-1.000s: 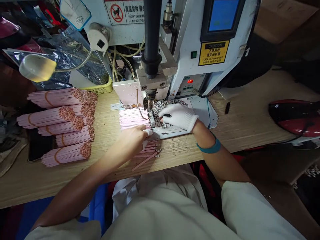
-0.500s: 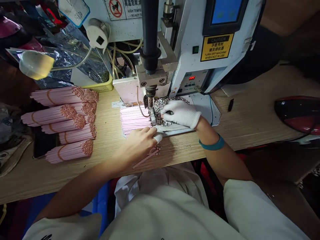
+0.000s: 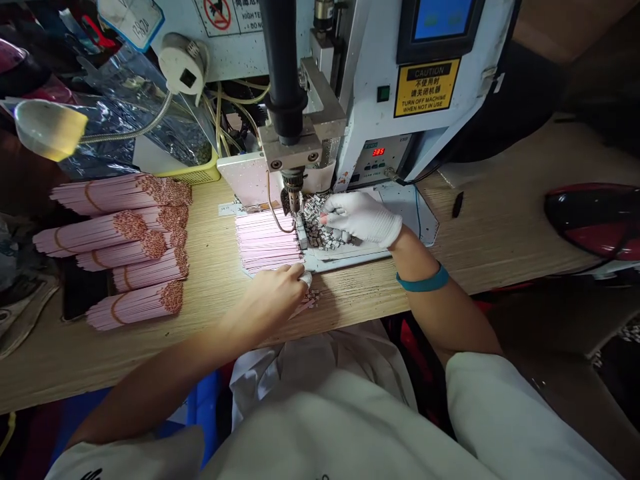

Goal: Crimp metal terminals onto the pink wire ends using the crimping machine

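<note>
My left hand (image 3: 277, 290), bare but for a white cover on one fingertip, is curled at the front edge of the flat work plate (image 3: 345, 262). Its fingertips point down, so whatever they pinch is hidden. Beside it on the plate lies a row of thin pink wires (image 3: 267, 241). My right hand (image 3: 367, 219), in a white glove with a bare fingertip showing, is bent over a heap of small metallic pieces (image 3: 325, 235); any piece between the fingers is too small to make out. Between the hands, the machine's tip (image 3: 295, 200) stands above the wire ends.
Rubber-banded bundles of pink wires (image 3: 135, 303) are stacked at the left. Behind them are a yellow basket (image 3: 203, 175) and a bendable lamp (image 3: 50, 130). The machine's control box (image 3: 383, 160) rises behind the plate. A red-and-black object (image 3: 593, 220) sits far right.
The view has shifted slightly. My left hand has drawn a little toward me, covering more of the loose pink strip. My right hand has moved slightly up and right over the heap, its fingers closer together.
</note>
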